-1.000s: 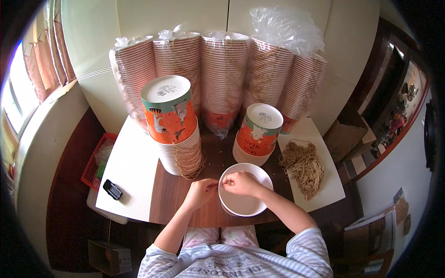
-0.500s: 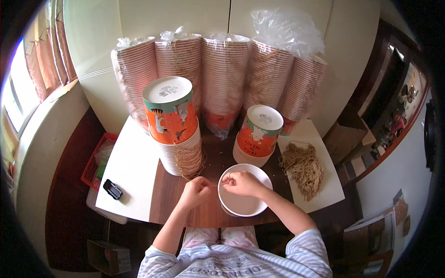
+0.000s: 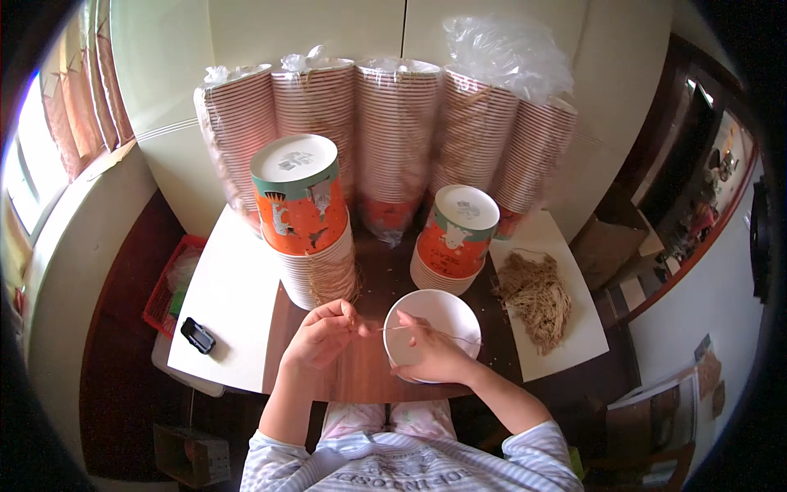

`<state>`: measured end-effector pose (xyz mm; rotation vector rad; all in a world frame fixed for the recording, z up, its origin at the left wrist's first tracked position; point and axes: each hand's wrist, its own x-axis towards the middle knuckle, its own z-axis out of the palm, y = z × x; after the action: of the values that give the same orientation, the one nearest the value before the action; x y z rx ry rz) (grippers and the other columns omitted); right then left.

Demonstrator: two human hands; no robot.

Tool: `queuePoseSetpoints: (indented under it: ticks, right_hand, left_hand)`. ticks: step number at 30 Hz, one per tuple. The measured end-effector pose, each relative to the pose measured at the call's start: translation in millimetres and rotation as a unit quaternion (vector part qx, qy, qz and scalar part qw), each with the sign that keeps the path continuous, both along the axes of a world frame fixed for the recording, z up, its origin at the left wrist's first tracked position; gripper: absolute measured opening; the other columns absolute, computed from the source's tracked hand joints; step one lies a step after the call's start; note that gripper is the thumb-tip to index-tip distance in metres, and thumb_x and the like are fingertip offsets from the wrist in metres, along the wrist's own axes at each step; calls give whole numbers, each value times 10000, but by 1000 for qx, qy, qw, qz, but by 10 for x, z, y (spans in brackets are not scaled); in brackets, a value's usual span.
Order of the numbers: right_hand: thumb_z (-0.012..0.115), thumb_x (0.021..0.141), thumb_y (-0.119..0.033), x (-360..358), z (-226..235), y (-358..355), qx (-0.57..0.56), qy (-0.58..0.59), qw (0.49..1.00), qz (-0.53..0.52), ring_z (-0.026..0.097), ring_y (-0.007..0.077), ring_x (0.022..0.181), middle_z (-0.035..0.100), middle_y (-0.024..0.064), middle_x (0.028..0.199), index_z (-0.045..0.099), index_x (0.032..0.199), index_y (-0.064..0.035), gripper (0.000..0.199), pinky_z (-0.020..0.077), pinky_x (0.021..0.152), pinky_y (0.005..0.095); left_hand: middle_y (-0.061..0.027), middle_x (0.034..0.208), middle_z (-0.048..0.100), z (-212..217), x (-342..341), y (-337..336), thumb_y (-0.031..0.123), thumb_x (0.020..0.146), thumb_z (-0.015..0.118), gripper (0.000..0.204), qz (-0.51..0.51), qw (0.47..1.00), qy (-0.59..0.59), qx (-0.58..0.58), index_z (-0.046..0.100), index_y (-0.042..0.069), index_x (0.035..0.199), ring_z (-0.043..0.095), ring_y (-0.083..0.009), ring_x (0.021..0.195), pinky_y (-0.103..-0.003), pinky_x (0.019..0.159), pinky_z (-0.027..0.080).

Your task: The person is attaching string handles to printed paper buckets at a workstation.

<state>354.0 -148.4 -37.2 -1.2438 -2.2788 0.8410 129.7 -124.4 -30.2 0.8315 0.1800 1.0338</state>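
Observation:
My left hand [image 3: 326, 334] is closed in a pinch on one end of a thin tan string [image 3: 447, 333], left of an open white paper bucket [image 3: 451, 307]. The string runs from there past the fingers of my right hand [image 3: 430, 354] and trails across the bucket's mouth to its right rim. My right hand is over the bucket's near left side, its fingers apart, some low by the rim. An upside-down stack of orange and green printed buckets [image 3: 303, 213] stands beyond my left hand, with strings hanging down its side.
A shorter upside-down bucket stack [image 3: 455, 234] stands behind the open bucket. Tall plastic-wrapped bucket stacks [image 3: 398, 131] line the back. A heap of tan strings [image 3: 537, 299] lies at right on white board. A small black case [image 3: 197, 335] and a red basket [image 3: 168, 287] are at left.
My left hand has turned and shifted slightly left and up. My right hand has lowered over the near side of the bucket, its fingers spreading; the string now shows across the bucket's mouth.

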Motion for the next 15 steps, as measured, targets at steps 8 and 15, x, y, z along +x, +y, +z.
queuePoseSetpoints:
  ticks: [8,15]
  right_hand:
    - [758,616,-325,98,-51,-23,48,-73,995,53,468,311,1075,309,227,1303,113,1359,-33,1026,379,927,352]
    - [744,638,-255,174,42,16,0,-21,998,66,491,256,1014,295,170,1310,157,1370,-86,953,388,919,355]
  left_hand:
    - [-64,784,558,338,78,-170,95,848,539,82,-25,999,-20,-32,512,21,870,557,-157,745,-296,706,450]
    - [-41,909,588,121,256,-101,60,844,552,177,87,966,238,-42,556,-13,1005,557,-94,849,-233,699,481]
